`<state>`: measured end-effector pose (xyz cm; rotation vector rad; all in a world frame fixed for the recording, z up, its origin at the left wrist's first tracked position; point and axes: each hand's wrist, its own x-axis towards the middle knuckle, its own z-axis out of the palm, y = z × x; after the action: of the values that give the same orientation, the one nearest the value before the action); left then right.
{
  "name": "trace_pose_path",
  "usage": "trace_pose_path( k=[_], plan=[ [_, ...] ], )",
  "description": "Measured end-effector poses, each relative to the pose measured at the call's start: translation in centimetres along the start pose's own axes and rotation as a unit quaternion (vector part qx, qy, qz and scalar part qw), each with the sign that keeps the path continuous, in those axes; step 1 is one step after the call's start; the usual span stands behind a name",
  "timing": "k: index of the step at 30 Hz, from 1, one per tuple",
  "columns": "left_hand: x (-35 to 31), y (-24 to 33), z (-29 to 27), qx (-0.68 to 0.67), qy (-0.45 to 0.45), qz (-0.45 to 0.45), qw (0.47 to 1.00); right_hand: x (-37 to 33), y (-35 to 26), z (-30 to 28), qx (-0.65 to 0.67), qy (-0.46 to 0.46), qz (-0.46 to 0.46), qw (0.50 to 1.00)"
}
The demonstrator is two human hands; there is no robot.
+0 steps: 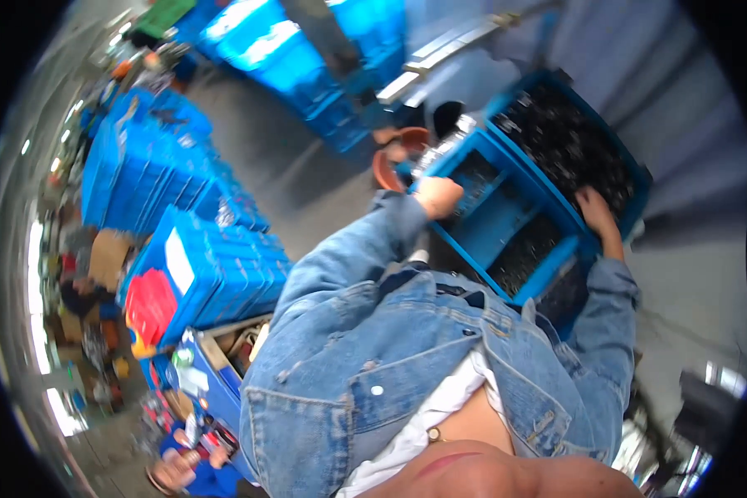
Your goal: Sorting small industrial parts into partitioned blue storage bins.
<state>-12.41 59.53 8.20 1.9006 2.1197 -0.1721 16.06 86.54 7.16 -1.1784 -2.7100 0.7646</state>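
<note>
My left hand [438, 197] is closed in a fist over the left side of a blue divided tray [491, 226]. What it holds, if anything, is hidden. My right hand [598, 212] reaches into a larger blue bin [642, 178], its fingers stretched out among small dark parts [560, 137]. These parts are blurred, and their kind is too small to tell. More small dark pieces [523, 253] lie in the tray's near compartment, and a few grey ones [475, 176] in its far compartment.
Stacked blue crates [158, 166] stand to the left, one with a red piece [151, 305] on its side. More blue crates [282, 70] are at the far side. An orange-brown bucket [388, 170] sits past the tray. Another person [187, 469] in blue is at lower left.
</note>
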Motion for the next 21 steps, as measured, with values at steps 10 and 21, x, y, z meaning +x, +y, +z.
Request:
trace_pose_path(
  k=[10, 21],
  plan=[
    [-0.4, -2.1, 0.3, -0.656, 0.021, -0.043, 0.753, -7.2, -5.7, -0.8, 0.837, -0.068, 0.083, 0.536],
    [5.1, 2.4, -2.3, -0.770, -0.116, -0.009, 0.628, -11.5, -2.2, 3.6, 0.898, -0.177, -0.041, 0.401]
  ],
)
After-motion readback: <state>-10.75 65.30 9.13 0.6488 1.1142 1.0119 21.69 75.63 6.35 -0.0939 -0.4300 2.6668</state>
